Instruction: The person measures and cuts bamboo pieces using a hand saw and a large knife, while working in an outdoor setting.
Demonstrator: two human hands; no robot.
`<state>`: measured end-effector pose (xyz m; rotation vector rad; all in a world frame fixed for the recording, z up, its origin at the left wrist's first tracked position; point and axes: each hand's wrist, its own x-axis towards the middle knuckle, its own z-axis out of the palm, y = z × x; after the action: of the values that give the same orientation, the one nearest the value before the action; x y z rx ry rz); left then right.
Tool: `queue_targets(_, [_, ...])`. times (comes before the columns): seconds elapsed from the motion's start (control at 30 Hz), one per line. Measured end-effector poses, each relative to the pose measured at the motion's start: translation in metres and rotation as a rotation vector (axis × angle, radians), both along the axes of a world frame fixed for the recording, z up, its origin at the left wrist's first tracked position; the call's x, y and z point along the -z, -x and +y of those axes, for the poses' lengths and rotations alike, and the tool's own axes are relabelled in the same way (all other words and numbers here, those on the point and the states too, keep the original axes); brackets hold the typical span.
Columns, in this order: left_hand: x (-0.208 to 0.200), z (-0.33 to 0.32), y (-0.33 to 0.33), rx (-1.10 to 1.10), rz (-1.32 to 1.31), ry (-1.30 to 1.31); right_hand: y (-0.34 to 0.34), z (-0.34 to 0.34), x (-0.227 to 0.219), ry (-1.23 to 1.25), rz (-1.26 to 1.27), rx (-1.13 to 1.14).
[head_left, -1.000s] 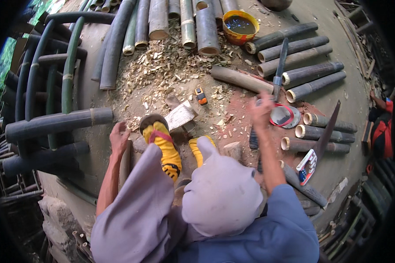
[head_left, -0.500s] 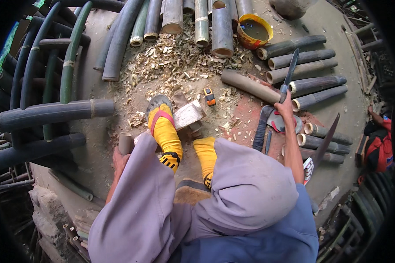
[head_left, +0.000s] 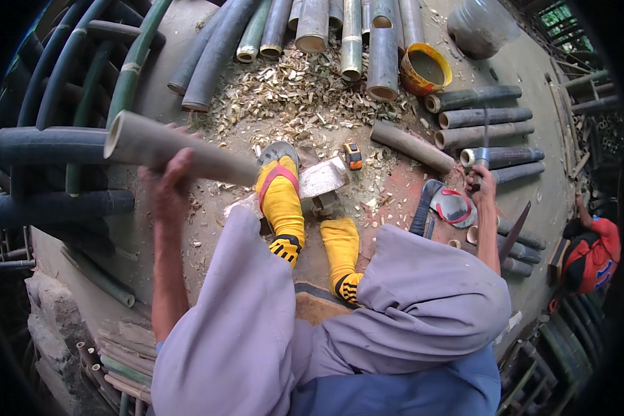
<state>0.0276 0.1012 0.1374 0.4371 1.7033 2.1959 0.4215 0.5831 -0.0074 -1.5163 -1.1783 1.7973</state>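
Note:
My left hand (head_left: pixel 166 184) grips a cut bamboo tube (head_left: pixel 218 162) from below, its open end pointing up and left. The tube is in the air, tilted, and its lower end is close to my sandalled foot. In my right hand (head_left: pixel 484 186) is the handle of a long knife (head_left: pixel 482 157); its blade points away from me and is smeared by motion. Between the hands, my left foot in a yellow sock (head_left: pixel 282 197) presses on a pale wooden block (head_left: pixel 324 177). Another bamboo tube (head_left: pixel 412 147) lies on the ground nearer the right hand.
Wood shavings (head_left: pixel 284 93) cover the ground ahead, with an orange-black tape measure (head_left: pixel 353 157) beside them. A yellow bucket (head_left: pixel 448 75), more bamboo tubes (head_left: pixel 489 118), a loose sandal (head_left: pixel 455 209) and a saw-like blade (head_left: pixel 514 232) lie right. Bamboo frames (head_left: pixel 55 145) stand left; a person in red (head_left: pixel 593 253) sits far right.
My left hand has risen from beside my left knee, lifting the bamboo tube up into view. My right hand still holds the knife, now swung more upright and further right. The whole view has shifted slightly.

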Motion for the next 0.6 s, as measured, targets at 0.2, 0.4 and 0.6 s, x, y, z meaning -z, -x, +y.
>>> queue_targets(0.2, [0.043, 0.071, -0.046, 0.103, -0.137, -0.284, 0.009, -0.050, -0.169, -0.552, 0.075, -0.107])
queue_targets(0.4, [0.052, 0.090, -0.057, -0.138, -0.145, -0.256, 0.035, -0.099, -0.272, -0.893, 0.028, -0.221])
queue_targets(0.6, [0.045, 0.084, -0.049, -0.249, -0.010, -0.278, 0.075, -0.204, -0.206, -0.689, 0.058, -0.453])
